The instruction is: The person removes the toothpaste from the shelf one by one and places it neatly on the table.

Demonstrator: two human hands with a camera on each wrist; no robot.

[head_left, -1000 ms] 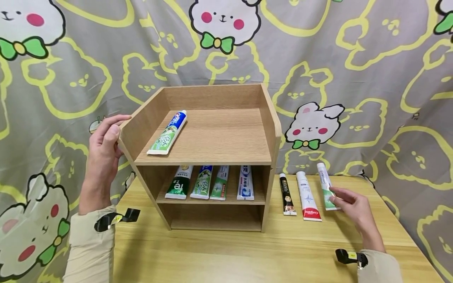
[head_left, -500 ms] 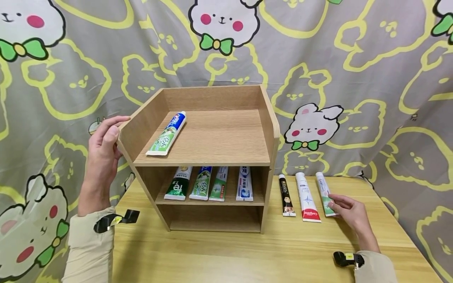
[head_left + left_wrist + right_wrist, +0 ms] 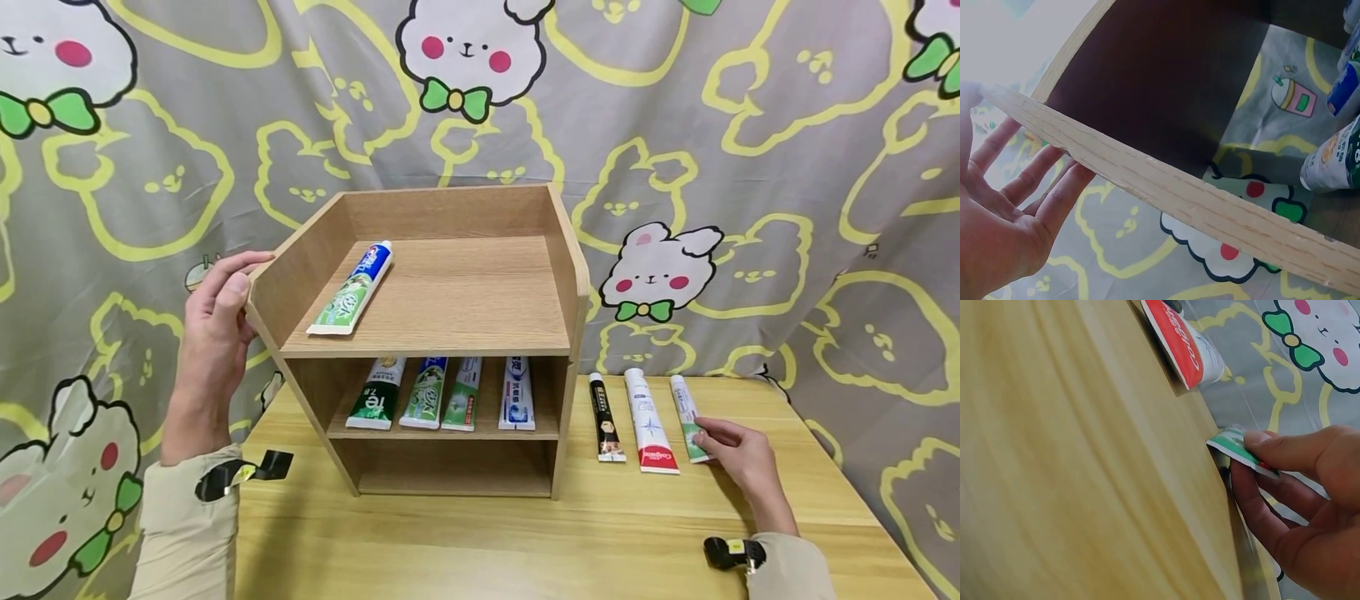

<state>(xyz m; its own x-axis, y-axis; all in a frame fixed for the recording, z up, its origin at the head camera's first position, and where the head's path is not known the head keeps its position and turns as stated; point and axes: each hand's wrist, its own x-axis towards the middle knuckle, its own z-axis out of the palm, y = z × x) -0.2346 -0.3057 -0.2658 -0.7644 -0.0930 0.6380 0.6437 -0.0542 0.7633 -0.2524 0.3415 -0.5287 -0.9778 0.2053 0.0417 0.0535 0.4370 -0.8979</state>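
My left hand (image 3: 213,337) rests at the front of the left side panel of a wooden desktop shelf (image 3: 480,350); the left wrist view shows its fingers (image 3: 1063,187) touching the panel's outer face. On the table to the right, my right hand (image 3: 742,458) pinches the flat end of a white-and-green toothpaste tube (image 3: 684,408). The right wrist view has the thumb on top of that tube (image 3: 1233,442) and fingers below its edge. To its left lie a white-and-red Colgate tube (image 3: 649,425) and a slim black tube (image 3: 604,417).
A blue-and-green toothpaste tube (image 3: 352,290) lies on the top shelf, at the left. Several tubes, including a dark green one (image 3: 375,400) and a white-and-blue one (image 3: 517,393), lie in the middle compartment. A patterned curtain (image 3: 480,150) hangs behind the table (image 3: 420,550).
The white-and-green tube in my right hand has shifted slightly toward me, its cap end now roughly level with the neighbouring tubes. My left hand stays at the shelf panel.
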